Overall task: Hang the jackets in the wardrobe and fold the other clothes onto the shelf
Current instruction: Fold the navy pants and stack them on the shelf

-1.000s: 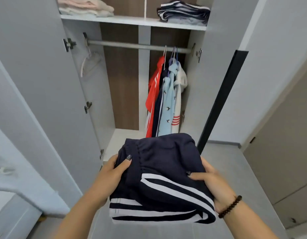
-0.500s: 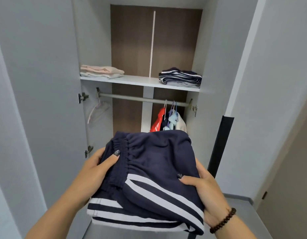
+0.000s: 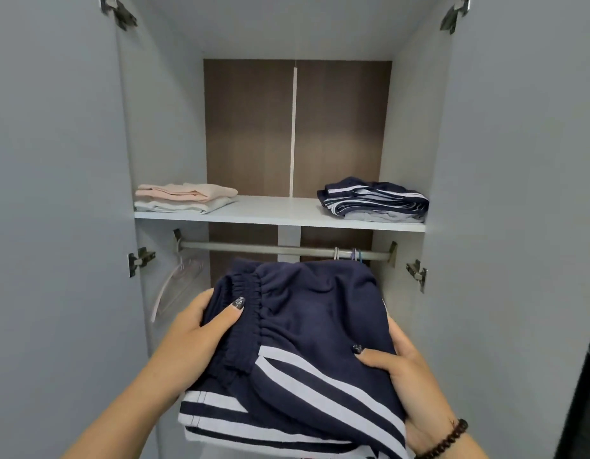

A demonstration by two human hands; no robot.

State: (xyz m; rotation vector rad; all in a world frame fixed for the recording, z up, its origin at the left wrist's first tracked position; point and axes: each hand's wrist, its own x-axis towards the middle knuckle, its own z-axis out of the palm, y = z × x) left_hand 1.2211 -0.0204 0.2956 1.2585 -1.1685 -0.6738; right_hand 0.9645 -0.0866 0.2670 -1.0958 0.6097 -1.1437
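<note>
In the head view, folded navy white-striped trousers [image 3: 307,342] are gripped at both sides, thumbs curled on top, by the left hand [image 3: 194,332] and right hand [image 3: 409,389], below the wardrobe shelf [image 3: 273,210] and its rail [image 3: 254,248].

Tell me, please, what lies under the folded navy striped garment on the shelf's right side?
A light grey folded piece shows beneath the navy striped garment; most of it is covered.

Setting: home, bedroom-type storage. Built-in grey wardrobe [image 3: 486,160], doors open; shelf [image 3: 277,213] mid-frame carrying folded clothes (pink pile [image 3: 186,197] left, navy pile [image 3: 373,200] right); hanging rail [image 3: 254,248] below with empty hanger [image 3: 174,286].
</note>
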